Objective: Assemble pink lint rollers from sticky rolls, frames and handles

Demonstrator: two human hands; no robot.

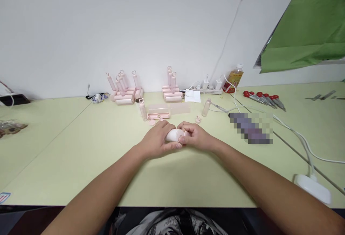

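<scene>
White roller [170,135] sits at frame centre, tabletop [172,181] extending below it to the near edge [183,206]. Left hand [157,140] clamps its barrel, thumb nearest; right hand [196,137], fingers curled, pinches at its pink end [179,133].

White cylindrical roll [170,135], pale-pink round end face [179,133]: held near-horizontal in your left hand [159,139], pink end toward your right hand [196,136]. Small pink part [186,134] at your right fingers.
</scene>
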